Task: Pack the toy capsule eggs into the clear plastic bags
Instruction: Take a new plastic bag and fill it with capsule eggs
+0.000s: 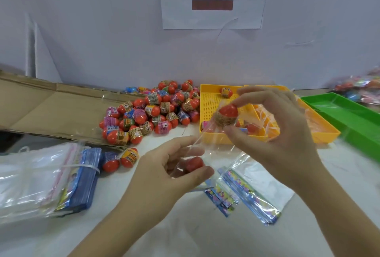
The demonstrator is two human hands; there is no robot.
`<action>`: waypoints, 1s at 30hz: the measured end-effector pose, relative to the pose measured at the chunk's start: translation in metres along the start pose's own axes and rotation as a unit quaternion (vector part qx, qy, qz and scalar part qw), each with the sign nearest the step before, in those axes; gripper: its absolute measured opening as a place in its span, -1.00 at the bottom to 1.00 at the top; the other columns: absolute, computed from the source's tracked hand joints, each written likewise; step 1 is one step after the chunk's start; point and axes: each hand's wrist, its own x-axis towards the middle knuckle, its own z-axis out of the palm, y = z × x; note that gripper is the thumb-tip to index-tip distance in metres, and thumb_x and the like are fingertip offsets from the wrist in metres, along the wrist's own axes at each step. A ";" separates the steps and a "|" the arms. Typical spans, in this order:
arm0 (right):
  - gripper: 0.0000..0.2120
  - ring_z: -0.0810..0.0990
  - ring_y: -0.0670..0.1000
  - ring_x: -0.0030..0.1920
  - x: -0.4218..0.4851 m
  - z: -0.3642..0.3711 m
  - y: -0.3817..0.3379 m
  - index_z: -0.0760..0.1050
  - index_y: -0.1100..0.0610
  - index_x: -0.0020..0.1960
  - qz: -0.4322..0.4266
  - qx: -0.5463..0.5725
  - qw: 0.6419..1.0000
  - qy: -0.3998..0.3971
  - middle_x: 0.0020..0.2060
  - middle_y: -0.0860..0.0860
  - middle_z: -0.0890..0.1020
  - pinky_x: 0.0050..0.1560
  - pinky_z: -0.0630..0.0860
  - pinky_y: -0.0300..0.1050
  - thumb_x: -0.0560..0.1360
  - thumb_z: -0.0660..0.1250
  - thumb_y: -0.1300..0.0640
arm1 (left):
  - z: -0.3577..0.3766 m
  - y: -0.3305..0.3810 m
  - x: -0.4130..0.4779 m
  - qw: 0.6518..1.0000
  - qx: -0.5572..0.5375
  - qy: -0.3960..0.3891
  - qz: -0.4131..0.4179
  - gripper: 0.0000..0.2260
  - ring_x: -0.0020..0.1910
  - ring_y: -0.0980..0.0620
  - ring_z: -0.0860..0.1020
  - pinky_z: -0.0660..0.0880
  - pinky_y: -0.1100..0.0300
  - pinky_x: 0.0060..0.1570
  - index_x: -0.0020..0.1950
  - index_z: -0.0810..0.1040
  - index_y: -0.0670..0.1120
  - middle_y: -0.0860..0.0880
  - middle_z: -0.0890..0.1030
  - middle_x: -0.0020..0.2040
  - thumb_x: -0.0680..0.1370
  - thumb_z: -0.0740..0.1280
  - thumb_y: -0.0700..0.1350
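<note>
My right hand (pixel 275 131) pinches a red toy capsule egg (pixel 226 116) with a paper label band, held at the mouth of a clear plastic bag (pixel 207 143). My left hand (pixel 170 166) grips the lower part of that bag, and a second red egg (pixel 194 164) shows through the plastic between its fingers. A heap of red labelled eggs (pixel 152 112) lies on the table behind the left hand. Two loose eggs (pixel 120 159) lie near the front of the heap.
A yellow perforated tray (pixel 209 102) with a few eggs stands behind my right hand, a green tray (pixel 349 117) to its right. Flattened cardboard (pixel 51 108) lies at back left. Bundled clear bags (pixel 37 178) lie at left, printed header bags (pixel 246 191) under my hands.
</note>
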 end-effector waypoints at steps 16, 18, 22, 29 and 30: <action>-0.62 0.19 -0.28 0.39 0.002 -0.008 0.000 0.56 -0.39 -0.03 0.072 0.001 0.979 -0.189 0.24 -0.47 0.39 0.41 0.09 0.21 0.42 0.01 -0.41 | 0.005 0.009 0.001 0.988 -0.131 -0.055 -0.062 -0.69 -0.25 -0.04 0.69 0.59 0.22 -0.29 -0.01 0.71 0.07 -0.13 0.73 -0.13 0.26 0.53 -0.12; -0.53 0.20 -0.23 0.41 0.001 -0.008 -0.001 0.54 -0.41 0.00 0.050 0.009 0.980 -0.190 0.26 -0.44 0.39 0.41 0.08 0.23 0.42 -0.09 -0.49 | 0.006 0.009 0.001 0.979 -0.167 -0.073 -0.093 -0.73 -0.23 -0.07 0.70 0.60 0.19 -0.30 -0.04 0.72 0.02 -0.13 0.73 -0.13 0.28 0.51 -0.17; -0.37 0.24 -0.13 0.41 -0.001 -0.005 0.002 0.61 -0.33 -0.06 0.021 0.029 0.980 -0.194 0.29 -0.37 0.40 0.41 0.10 0.15 0.39 -0.18 -0.53 | 0.006 0.009 -0.001 0.972 -0.180 -0.118 -0.094 -0.72 -0.25 -0.04 0.70 0.57 0.22 -0.32 -0.08 0.72 -0.02 -0.09 0.70 -0.21 0.23 0.54 -0.02; -0.75 0.56 -0.03 0.15 0.003 0.015 0.016 0.55 -0.10 0.09 0.010 0.194 0.981 -0.025 0.09 -0.05 0.62 0.12 0.47 -0.04 0.58 0.15 -0.12 | -0.002 0.012 0.007 0.983 -0.161 -0.012 -0.083 -0.80 -0.35 0.00 0.66 0.56 0.23 -0.39 -0.24 0.72 0.03 -0.03 0.70 -0.23 0.21 0.59 0.06; -0.82 0.58 -0.09 0.06 0.005 0.021 0.021 0.55 -0.10 0.07 0.048 0.196 0.979 -0.024 0.04 -0.07 0.63 0.04 0.48 -0.12 0.56 0.20 -0.04 | -0.006 0.013 0.009 0.983 -0.167 0.015 -0.080 -0.80 -0.36 0.01 0.66 0.56 0.24 -0.40 -0.26 0.71 0.06 -0.01 0.70 -0.24 0.18 0.53 0.09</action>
